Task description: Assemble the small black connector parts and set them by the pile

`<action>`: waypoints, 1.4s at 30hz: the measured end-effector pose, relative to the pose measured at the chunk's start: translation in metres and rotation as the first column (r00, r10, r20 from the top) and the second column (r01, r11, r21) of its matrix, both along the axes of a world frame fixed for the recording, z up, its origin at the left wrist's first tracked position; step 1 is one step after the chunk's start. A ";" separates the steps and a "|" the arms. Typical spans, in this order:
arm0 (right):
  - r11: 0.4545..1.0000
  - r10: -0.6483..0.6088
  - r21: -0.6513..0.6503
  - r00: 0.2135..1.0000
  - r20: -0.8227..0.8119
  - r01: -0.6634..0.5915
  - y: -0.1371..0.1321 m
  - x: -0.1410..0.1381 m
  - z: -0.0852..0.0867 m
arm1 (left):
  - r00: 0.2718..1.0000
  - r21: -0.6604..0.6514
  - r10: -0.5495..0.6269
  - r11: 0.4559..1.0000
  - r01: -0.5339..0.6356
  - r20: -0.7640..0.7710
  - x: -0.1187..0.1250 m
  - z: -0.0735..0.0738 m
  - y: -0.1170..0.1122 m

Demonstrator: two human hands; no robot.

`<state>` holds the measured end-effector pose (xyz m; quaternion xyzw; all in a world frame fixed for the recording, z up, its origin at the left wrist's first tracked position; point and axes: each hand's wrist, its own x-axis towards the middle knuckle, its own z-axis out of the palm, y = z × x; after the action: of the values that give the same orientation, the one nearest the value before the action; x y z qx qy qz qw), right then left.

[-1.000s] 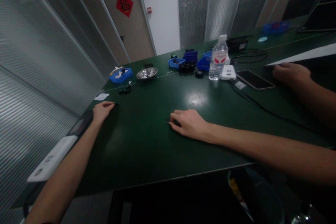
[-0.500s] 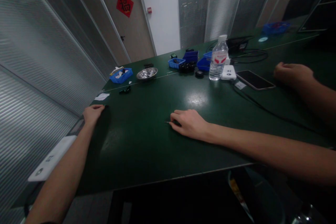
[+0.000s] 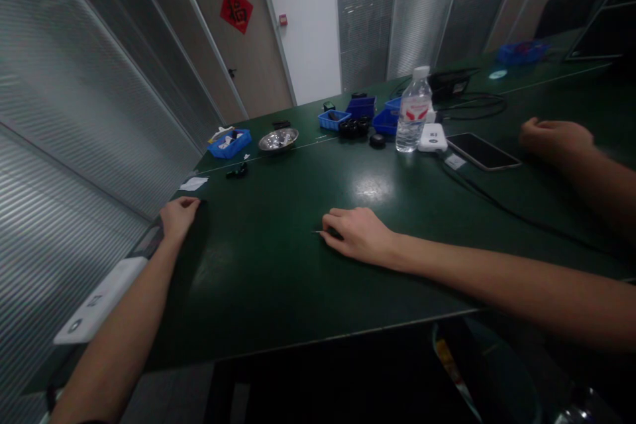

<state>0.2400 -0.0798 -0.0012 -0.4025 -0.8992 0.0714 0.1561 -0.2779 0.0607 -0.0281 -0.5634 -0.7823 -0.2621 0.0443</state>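
My left hand [image 3: 179, 218] rests at the table's left edge, thumb and fingers pinched on a small dark piece [image 3: 201, 202] too small to name. Just beyond it lies a white paper slip [image 3: 193, 183]. On the middle of the dark green table [image 3: 258, 291] sits my right hand [image 3: 355, 233], fingers curled shut. A thin, pale, needle-like object [image 3: 317, 232] sticks out leftward from its fingertips; the rest is hidden in the grip. A small black object [image 3: 237, 171] lies between the paper and a shiny metal bowl [image 3: 279, 140] holding small bits.
A blue basket [image 3: 229, 144] stands far left. Blue bins [image 3: 362, 106], a water bottle [image 3: 414, 109], a white device [image 3: 433, 138], a phone [image 3: 483, 150] and a black cable [image 3: 501, 202] are at right. Another person's hand [image 3: 556, 140] rests beyond the phone.
My left hand has shifted very slightly, still pinching the small dark piece. The right hand has kept its place and grip.
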 end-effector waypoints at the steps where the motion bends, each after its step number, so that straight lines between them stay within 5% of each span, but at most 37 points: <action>1: 1.000 0.003 -0.005 1.000 0.000 -0.003 0.000 0.000 0.001 | 1.000 -0.003 -0.004 1.000 0.004 -0.014 0.000 0.000 0.000; 7: 1.000 0.010 -0.002 1.000 -0.002 -0.010 0.000 -0.001 0.002 | 0.990 -0.039 -0.051 0.998 0.046 -0.132 0.003 0.004 -0.001; 15: 1.000 0.002 0.004 1.000 0.001 -0.002 0.000 -0.001 0.001 | 0.891 -0.134 -0.114 0.989 0.061 -0.440 0.026 0.008 -0.010; 42: 1.000 0.012 -0.021 1.000 -0.016 -0.012 0.000 -0.001 0.001 | 0.852 -0.167 -0.153 0.983 0.079 -0.500 0.036 0.010 -0.015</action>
<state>0.2389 -0.0794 0.0000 -0.3983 -0.8995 0.0850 0.1583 -0.2422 0.0460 -0.0176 -0.6606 -0.7235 -0.0499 0.1942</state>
